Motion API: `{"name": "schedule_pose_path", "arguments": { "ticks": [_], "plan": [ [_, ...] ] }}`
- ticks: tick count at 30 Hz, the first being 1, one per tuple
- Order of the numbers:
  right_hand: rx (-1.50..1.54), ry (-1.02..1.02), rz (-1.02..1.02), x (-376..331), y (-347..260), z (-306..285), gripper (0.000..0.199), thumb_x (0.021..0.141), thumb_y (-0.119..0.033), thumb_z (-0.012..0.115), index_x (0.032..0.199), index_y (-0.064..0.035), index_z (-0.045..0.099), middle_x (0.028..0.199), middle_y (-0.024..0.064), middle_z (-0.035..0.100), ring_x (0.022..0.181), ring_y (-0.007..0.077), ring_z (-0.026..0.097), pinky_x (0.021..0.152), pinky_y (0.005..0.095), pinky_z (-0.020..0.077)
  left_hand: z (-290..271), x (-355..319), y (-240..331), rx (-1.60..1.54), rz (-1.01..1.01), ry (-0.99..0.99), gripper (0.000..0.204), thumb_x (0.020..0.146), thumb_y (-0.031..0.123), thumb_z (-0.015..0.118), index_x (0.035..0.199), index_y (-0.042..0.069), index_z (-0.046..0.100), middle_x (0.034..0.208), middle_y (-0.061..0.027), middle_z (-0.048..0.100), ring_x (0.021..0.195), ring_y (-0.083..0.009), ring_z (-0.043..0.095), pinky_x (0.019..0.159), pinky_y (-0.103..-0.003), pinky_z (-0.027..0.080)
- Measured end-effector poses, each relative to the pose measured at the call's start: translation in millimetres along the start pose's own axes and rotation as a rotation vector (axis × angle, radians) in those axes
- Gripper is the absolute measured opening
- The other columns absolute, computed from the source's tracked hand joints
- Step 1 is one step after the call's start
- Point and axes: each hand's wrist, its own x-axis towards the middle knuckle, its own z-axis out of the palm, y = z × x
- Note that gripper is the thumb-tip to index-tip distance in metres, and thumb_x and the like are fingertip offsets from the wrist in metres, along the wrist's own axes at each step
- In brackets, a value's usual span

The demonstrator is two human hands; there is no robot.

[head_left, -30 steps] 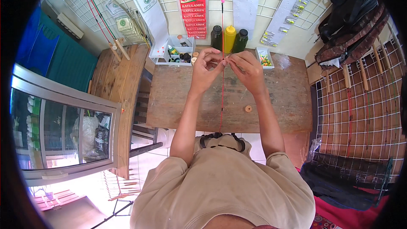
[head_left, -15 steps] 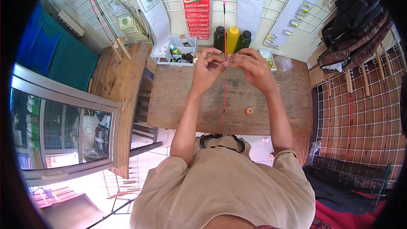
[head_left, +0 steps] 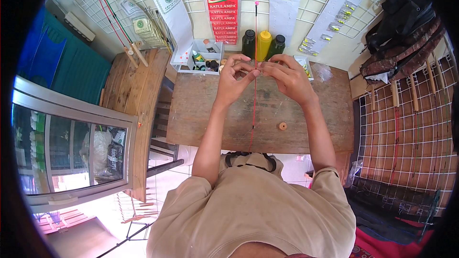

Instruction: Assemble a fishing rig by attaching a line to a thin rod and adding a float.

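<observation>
A slender red fishing rod (head_left: pixel 255 100) with a dark upper part and a pink tip runs lengthwise over the table between my hands. My left hand (head_left: pixel 233 80) is closed, its thumb and forefinger pinching the rod. From the other side, my right hand (head_left: pixel 290 80) meets it with thumb and fingers pressed together right at the rod. Whatever lies between those right fingertips is too small to make out. A small round wooden piece with a hole (head_left: pixel 283 126) lies on the tabletop, nearer my right forearm.
Beneath my hands is a worn wooden table (head_left: pixel 201 119). At its back stand a white tray (head_left: pixel 201 71) of small bottles, two dark bottles (head_left: pixel 248 44) and a yellow squeeze bottle (head_left: pixel 263 43). A small white box (head_left: pixel 304 62) sits at right. An open glazed window (head_left: pixel 76 148) juts in at left.
The view has shifted very slightly. Both hands stay pinched together at the same place on the rod, with only a tiny movement of the right fingers.
</observation>
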Motion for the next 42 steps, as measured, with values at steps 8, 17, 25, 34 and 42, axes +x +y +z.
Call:
{"name": "schedule_pose_path", "arguments": {
  "ticks": [8, 17, 25, 34, 42],
  "plan": [
    [-0.006, 0.022, -0.009, -1.6, 0.9, 1.8, 0.037, 0.063, 0.004, 0.064, 0.098, -0.0083, 0.067, 0.098, -0.0004, 0.068, 0.092, 0.0215, 0.06, 0.075, 0.0347, 0.0502, -1.0, 1.3, -2.7, 0.014, 0.016, 0.014, 0.039, 0.081, 0.012, 0.074, 0.109, 0.006, 0.047, 0.081, -0.0014, 0.066, 0.075, -0.0046, 0.059, 0.064, -0.019, 0.042],
    [-0.035, 0.059, -0.023, -3.3, 4.0, 4.2, 0.037, 0.063, 0.004, 0.064, 0.098, -0.0096, 0.067, 0.098, -0.0003, 0.068, 0.093, 0.0216, 0.059, 0.076, 0.0345, 0.0496, 0.9, 2.7, -2.5, -0.009, 0.015, 0.03, 0.04, 0.081, 0.012, 0.075, 0.108, 0.007, 0.047, 0.084, -0.0018, 0.067, 0.078, -0.0048, 0.06, 0.064, -0.019, 0.042],
    [0.008, -0.012, -0.008, -9.3, 7.3, 4.5, 0.036, 0.063, 0.003, 0.065, 0.097, -0.0098, 0.067, 0.097, 0.0004, 0.067, 0.097, 0.0229, 0.059, 0.078, 0.0361, 0.0494, 0.6, 4.8, -4.4, 0.01, 0.014, 0.012, 0.041, 0.081, 0.014, 0.075, 0.109, 0.007, 0.046, 0.084, -0.0013, 0.068, 0.077, -0.0043, 0.06, 0.063, -0.018, 0.042],
    [0.025, 0.036, 0.05, -7.6, 3.6, 4.6, 0.034, 0.064, 0.002, 0.066, 0.095, -0.0103, 0.067, 0.091, 0.0019, 0.066, 0.097, 0.0226, 0.059, 0.076, 0.036, 0.049, -0.5, 4.1, -4.8, -0.022, -0.011, 0.01, 0.043, 0.08, 0.012, 0.075, 0.11, 0.006, 0.045, 0.083, -0.0021, 0.068, 0.08, -0.0058, 0.062, 0.066, -0.019, 0.044],
    [0.066, 0.054, 0.065, -15.1, 10.0, 11.4, 0.029, 0.066, 0.004, 0.067, 0.092, -0.0081, 0.065, 0.092, 0.0043, 0.065, 0.095, 0.024, 0.059, 0.075, 0.0353, 0.0489, 2.8, 3.0, 0.2, -0.105, -0.046, 0.056, 0.045, 0.081, 0.001, 0.072, 0.115, 0.005, 0.042, 0.093, -0.0091, 0.067, 0.095, -0.0163, 0.064, 0.085, -0.029, 0.048]
  ]
}}
